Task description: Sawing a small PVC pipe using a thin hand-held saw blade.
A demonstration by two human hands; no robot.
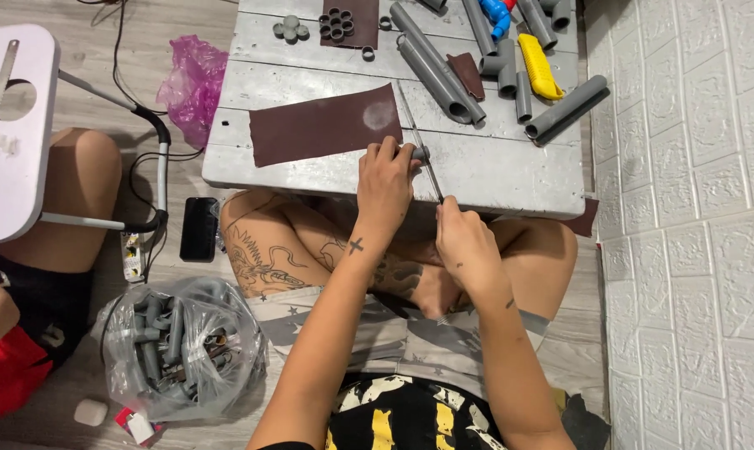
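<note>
My left hand (383, 182) has its fingers clamped on a short grey pipe piece (419, 153) at the bench (510, 171) edge; my right hand (464, 242), at five o'clock, grips probably a saw blade (423, 150). The piece looks light, stiff and slippery, best held mid-body.

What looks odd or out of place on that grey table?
The brown sandpaper sheet has a pale worn patch near its right end. A smaller brown scrap hangs off the grey table at its near right corner. Nothing looks spilled.

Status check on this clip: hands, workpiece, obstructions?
Left hand pins small grey pipe piece on grey table. Right hand grips saw blade across it. Sandpaper sheet beside, clear.
</note>
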